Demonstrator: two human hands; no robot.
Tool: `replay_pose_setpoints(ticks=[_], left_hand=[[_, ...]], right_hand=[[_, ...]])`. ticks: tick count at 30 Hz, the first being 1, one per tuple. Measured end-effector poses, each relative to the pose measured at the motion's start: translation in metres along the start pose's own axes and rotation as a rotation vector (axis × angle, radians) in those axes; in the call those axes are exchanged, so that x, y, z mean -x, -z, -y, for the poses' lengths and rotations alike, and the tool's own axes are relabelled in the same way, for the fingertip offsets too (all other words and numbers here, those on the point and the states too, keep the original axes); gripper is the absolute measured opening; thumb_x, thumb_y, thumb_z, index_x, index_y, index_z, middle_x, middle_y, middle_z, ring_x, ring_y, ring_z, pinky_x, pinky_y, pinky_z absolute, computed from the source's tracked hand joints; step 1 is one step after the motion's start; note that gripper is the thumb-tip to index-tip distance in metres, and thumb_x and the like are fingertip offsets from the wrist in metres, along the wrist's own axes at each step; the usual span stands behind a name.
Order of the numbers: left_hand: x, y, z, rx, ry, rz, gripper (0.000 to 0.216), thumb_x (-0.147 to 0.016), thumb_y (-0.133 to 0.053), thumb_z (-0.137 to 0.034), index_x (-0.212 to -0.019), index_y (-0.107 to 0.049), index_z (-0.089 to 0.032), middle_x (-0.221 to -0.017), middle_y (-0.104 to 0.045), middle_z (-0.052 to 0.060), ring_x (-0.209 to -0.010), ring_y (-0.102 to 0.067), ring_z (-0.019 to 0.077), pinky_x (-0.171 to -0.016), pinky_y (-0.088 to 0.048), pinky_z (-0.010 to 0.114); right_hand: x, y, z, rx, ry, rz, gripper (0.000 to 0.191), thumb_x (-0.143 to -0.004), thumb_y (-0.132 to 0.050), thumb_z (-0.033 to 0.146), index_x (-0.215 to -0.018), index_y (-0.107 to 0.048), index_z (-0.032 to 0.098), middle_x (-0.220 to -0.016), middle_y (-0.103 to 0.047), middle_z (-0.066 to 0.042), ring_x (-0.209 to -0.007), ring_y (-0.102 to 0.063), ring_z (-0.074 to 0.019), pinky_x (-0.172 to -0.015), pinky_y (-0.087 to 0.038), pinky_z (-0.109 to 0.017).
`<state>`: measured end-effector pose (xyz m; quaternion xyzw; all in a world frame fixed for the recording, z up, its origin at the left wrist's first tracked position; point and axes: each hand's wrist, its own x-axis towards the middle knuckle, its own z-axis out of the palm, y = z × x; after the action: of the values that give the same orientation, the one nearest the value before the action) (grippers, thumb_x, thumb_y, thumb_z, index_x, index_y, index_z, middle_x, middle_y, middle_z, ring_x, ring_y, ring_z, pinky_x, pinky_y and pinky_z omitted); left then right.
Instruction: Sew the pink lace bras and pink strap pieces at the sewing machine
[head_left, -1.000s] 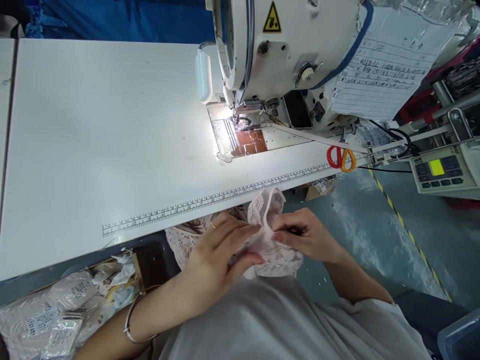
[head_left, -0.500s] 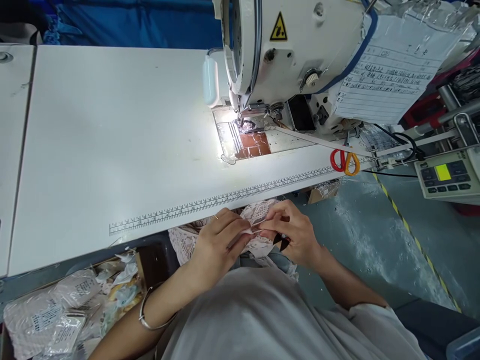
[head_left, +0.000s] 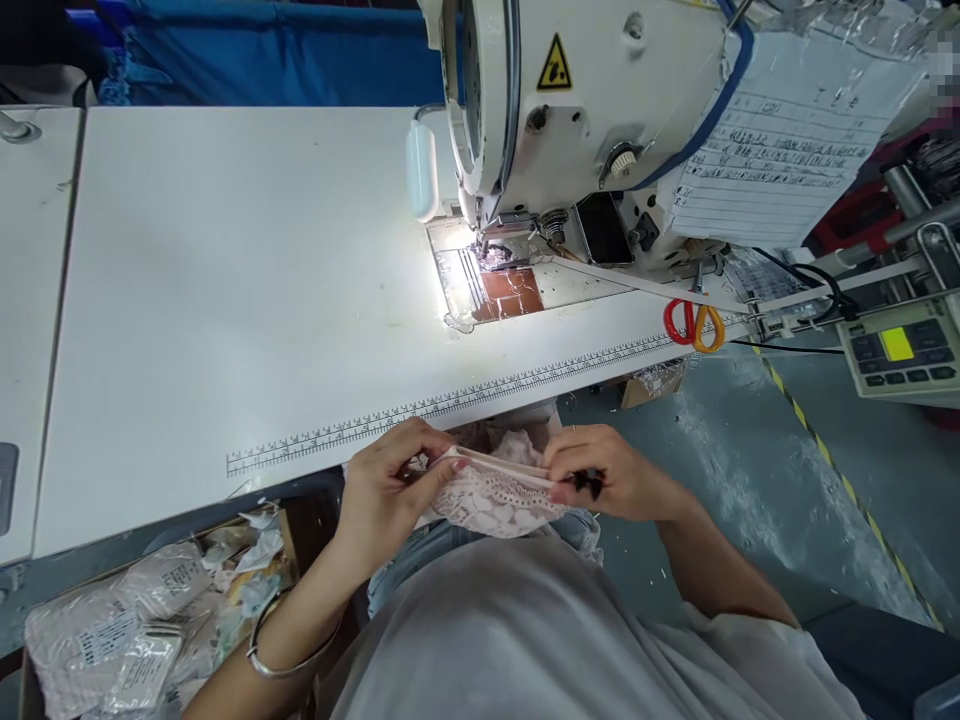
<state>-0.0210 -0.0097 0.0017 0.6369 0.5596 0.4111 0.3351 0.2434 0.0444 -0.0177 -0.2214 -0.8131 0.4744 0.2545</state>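
Pale pink lace fabric (head_left: 501, 500) hangs over my lap, just in front of the table's front edge. My left hand (head_left: 394, 485) pinches one end of its smooth banded edge between thumb and fingers. At the other end of that edge my right hand (head_left: 600, 470) grips the lace, and the band runs straight between the two hands. Small black scissors-like blades (head_left: 589, 482) stick out at my right hand; how they are held is partly hidden by the fingers.
A sewing machine (head_left: 585, 110) with a lit needle area stands beyond my hands. Red-and-orange-handled scissors (head_left: 694, 322) lie near the printed ruler (head_left: 480, 397). A tape strip (head_left: 645, 284) runs to the right. At lower left is a box of bagged pieces (head_left: 112, 620); a control panel (head_left: 900, 350) is at right.
My hands have moved apart, left hand leftward and right hand slightly rightward. The lace edge, bunched between the fingers before, is now stretched out between them.
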Motion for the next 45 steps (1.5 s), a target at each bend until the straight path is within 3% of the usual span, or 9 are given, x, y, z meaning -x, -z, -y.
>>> replay_pose_setpoints(ticks=[4, 15, 20, 25, 29, 35, 40, 43, 45], left_hand=[[0.002, 0.007, 0.007, 0.100, 0.026, -0.021, 0.009, -0.083, -0.072, -0.015, -0.086, -0.076, -0.023, -0.076, -0.068, 0.001, -0.070, -0.060, 0.0125, -0.057, -0.045, 0.021], [0.009, 0.003, 0.019, 0.034, -0.066, -0.253, 0.011, -0.081, -0.074, -0.012, -0.086, -0.075, -0.023, -0.081, -0.071, 0.002, -0.078, -0.061, 0.0162, -0.069, -0.050, 0.029], [0.010, 0.000, 0.022, 0.013, -0.073, -0.295, 0.011, -0.083, -0.073, -0.012, -0.085, -0.075, -0.023, -0.081, -0.073, 0.002, -0.079, -0.062, 0.0169, -0.072, -0.050, 0.032], [0.013, -0.001, 0.029, -0.018, -0.067, -0.358, 0.012, -0.082, -0.074, -0.012, -0.086, -0.076, -0.023, -0.081, -0.073, 0.001, -0.077, -0.061, 0.0165, -0.073, -0.049, 0.032], [0.014, -0.003, 0.031, -0.002, -0.046, -0.379, 0.011, -0.082, -0.075, -0.013, -0.086, -0.077, -0.024, -0.082, -0.073, 0.002, -0.079, -0.061, 0.0174, -0.072, -0.050, 0.033], [0.017, -0.005, 0.031, 0.119, -0.007, -0.371, 0.006, -0.082, -0.076, -0.019, -0.084, -0.076, -0.024, -0.081, -0.072, 0.003, -0.080, -0.062, 0.0194, -0.076, -0.050, 0.037], [0.011, 0.007, 0.025, 0.303, 0.056, -0.034, 0.004, -0.086, -0.074, -0.028, -0.090, -0.075, -0.026, -0.090, -0.071, 0.005, -0.089, -0.064, 0.0204, -0.080, -0.052, 0.033], [0.003, 0.003, 0.014, 0.240, 0.018, 0.270, 0.042, -0.082, -0.076, -0.046, -0.118, -0.069, -0.025, -0.116, -0.068, 0.011, -0.110, -0.062, 0.0263, -0.093, -0.051, 0.038], [-0.002, -0.009, 0.005, 0.189, -0.064, 0.339, 0.043, -0.084, -0.073, -0.047, -0.120, -0.067, -0.023, -0.114, -0.068, 0.012, -0.108, -0.062, 0.0256, -0.091, -0.051, 0.037]], right_hand=[[0.010, 0.020, -0.008, -0.257, -0.132, 0.157, 0.036, -0.094, -0.065, 0.047, -0.077, -0.072, 0.017, -0.079, -0.067, -0.006, -0.070, -0.061, -0.0132, -0.061, -0.048, -0.023], [0.005, 0.006, -0.004, 0.123, -0.088, -0.386, 0.016, -0.092, -0.067, 0.024, -0.076, -0.065, 0.023, -0.079, -0.072, -0.004, -0.073, -0.068, -0.0171, -0.062, -0.053, -0.029], [0.002, -0.003, -0.005, 0.192, -0.092, -0.497, 0.019, -0.090, -0.068, 0.019, -0.076, -0.056, 0.024, -0.076, -0.070, -0.001, -0.065, -0.065, -0.0141, -0.056, -0.050, -0.026], [0.001, -0.005, -0.008, 0.237, -0.237, -0.482, 0.004, -0.091, -0.070, 0.025, -0.093, -0.066, 0.025, -0.078, -0.070, 0.000, -0.061, -0.060, -0.0132, -0.054, -0.046, -0.026], [-0.005, -0.001, -0.005, 0.221, -0.223, -0.444, 0.008, -0.093, -0.068, 0.026, -0.085, -0.070, 0.024, -0.075, -0.067, -0.001, -0.062, -0.056, -0.0137, -0.056, -0.043, -0.027], [-0.010, 0.025, 0.002, -0.149, -0.254, -0.290, 0.014, -0.090, -0.071, 0.030, -0.078, -0.069, 0.023, -0.071, -0.058, 0.001, -0.055, -0.040, -0.0102, -0.050, -0.033, -0.026], [-0.015, 0.043, 0.010, -0.333, -0.209, -0.152, 0.020, -0.085, -0.075, 0.033, -0.072, -0.067, 0.021, -0.065, -0.056, 0.001, -0.057, -0.041, -0.0113, -0.051, -0.032, -0.027], [-0.027, 0.033, 0.021, -0.208, -0.194, -0.086, 0.011, -0.084, -0.074, 0.023, -0.075, -0.068, 0.020, -0.069, -0.059, 0.001, -0.062, -0.048, -0.0117, -0.055, -0.037, -0.025], [-0.036, 0.020, 0.027, -0.076, -0.164, -0.050, 0.009, -0.083, -0.072, 0.017, -0.076, -0.068, 0.020, -0.072, -0.063, 0.000, -0.068, -0.054, -0.0129, -0.061, -0.041, -0.025]])
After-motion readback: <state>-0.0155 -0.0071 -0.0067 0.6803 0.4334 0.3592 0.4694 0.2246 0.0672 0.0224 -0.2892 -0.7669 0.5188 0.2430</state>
